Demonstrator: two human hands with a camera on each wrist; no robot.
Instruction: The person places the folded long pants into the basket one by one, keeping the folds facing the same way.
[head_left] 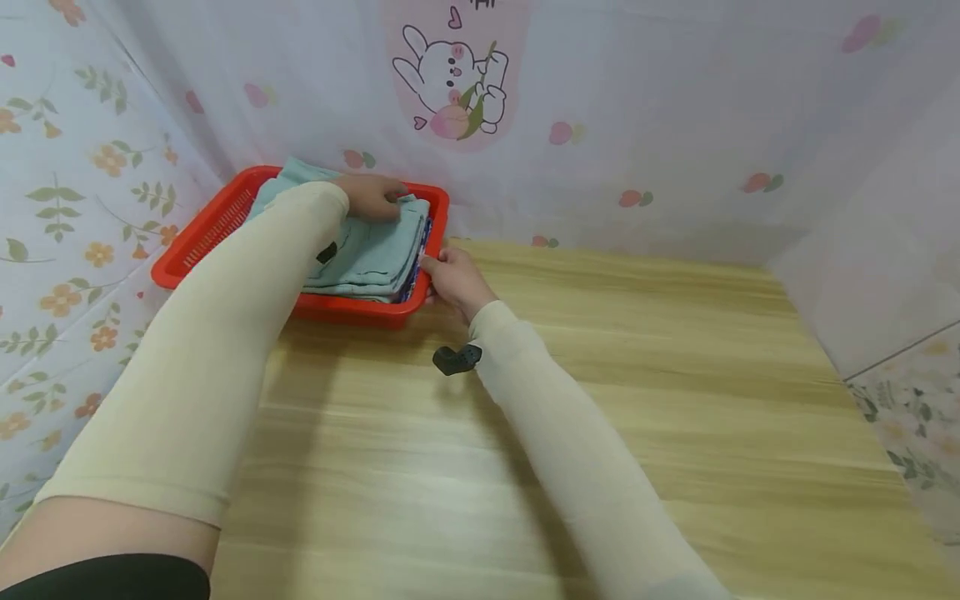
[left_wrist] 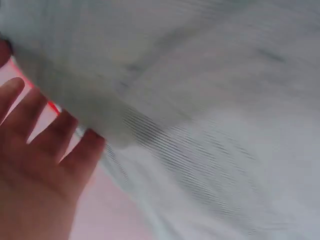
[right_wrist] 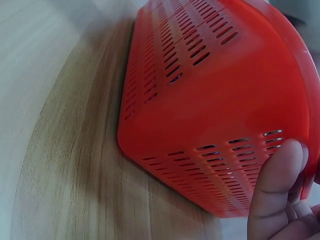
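Observation:
A red plastic basket (head_left: 348,312) with slotted walls stands at the back left of the table. Folded pale blue-green cloth (head_left: 375,254) with stitched seams fills its right part, over a dark blue patterned fabric (head_left: 416,271). My left hand (head_left: 372,197) rests on the far part of the pale cloth. In the left wrist view, its fingers lie extended along the cloth edge (left_wrist: 115,120). At the basket's right end, my right hand (head_left: 456,279) grips the rim between thumb and fingers. In the right wrist view, a finger (right_wrist: 277,185) presses the outer wall (right_wrist: 235,95) just below the rim.
The wood-grain table (head_left: 600,350) extends to the right and front of the basket. A white curtain (head_left: 637,108) with a rabbit print hangs right behind it, and a flowered curtain (head_left: 82,208) runs along the left. Small black wrist devices (head_left: 456,360) sit by the sleeves.

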